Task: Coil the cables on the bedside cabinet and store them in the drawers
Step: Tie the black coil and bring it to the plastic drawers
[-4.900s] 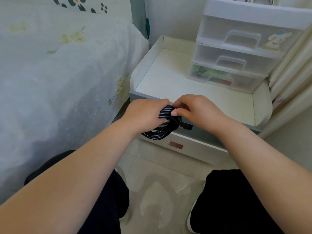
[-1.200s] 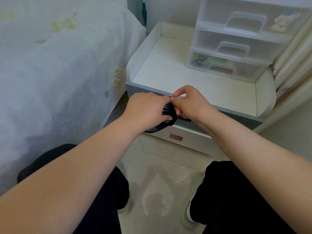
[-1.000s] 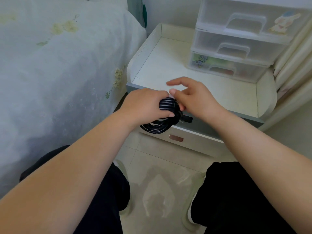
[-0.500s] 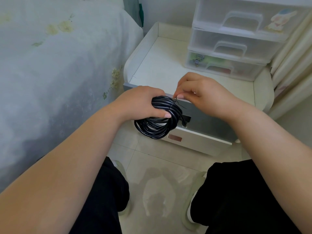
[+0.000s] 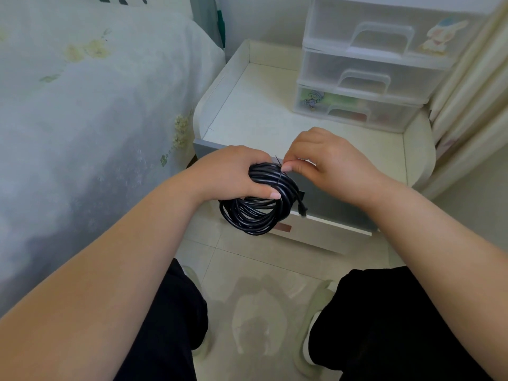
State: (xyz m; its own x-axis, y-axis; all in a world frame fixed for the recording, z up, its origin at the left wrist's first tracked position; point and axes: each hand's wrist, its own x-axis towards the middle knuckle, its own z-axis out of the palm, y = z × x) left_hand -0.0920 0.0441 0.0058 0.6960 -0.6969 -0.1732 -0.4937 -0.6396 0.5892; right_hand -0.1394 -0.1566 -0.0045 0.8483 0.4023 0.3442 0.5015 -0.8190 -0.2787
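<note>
Three drawers: a translucent plastic drawer unit (image 5: pixel 368 75) stands at the back right of the cabinet, boxy, with arched handles and cartoon stickers.
Bed: the bed (image 5: pixel 82 111) lies to the left, under a soft pale cover with faint flower prints.
Bedside cabinet: the bedside cabinet (image 5: pixel 275 125) has a matte white surface with a raised rim and a grey front.
Cable: the cable (image 5: pixel 261 204), smooth black and round, is wound into a many-looped ring held in the air just before the cabinet's front edge; the ring hangs roughly upright, and its plug end points down at the right.
Left hand: the left hand (image 5: pixel 233 174) has its fingers wrapped round the top of the coil.
Right hand: the right hand (image 5: pixel 327 160) pinches a thin black tie (image 5: pixel 279 163) at the coil's top.
</note>
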